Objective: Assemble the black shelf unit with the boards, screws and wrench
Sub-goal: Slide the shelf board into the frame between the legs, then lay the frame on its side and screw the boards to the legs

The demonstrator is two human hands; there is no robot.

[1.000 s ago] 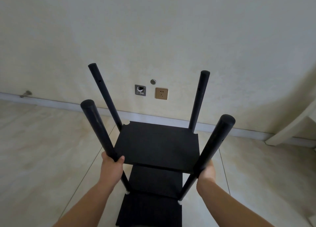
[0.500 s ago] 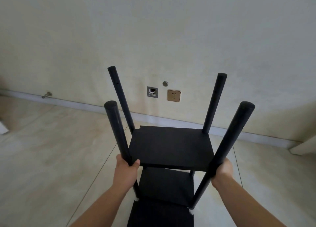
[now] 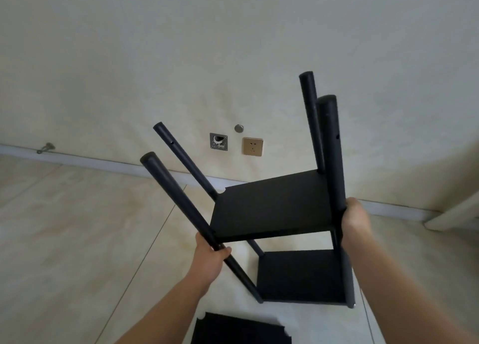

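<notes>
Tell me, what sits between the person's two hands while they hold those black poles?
In the head view, the upper black shelf board spans between the left hand and the right hand, each gripping a pole.

I've tipped the shelf unit [image 3: 272,209] to my right and raised it, so my right hand [image 3: 353,223] now sits higher than my left hand [image 3: 210,250]; a loose board [image 3: 241,329] lies uncovered beneath the unit.

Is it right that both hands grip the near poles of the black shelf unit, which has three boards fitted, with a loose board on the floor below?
Not quite. The head view shows two boards fitted, not three. Left hand and right hand do grip the shelf unit's near poles; the loose board lies below.
</notes>
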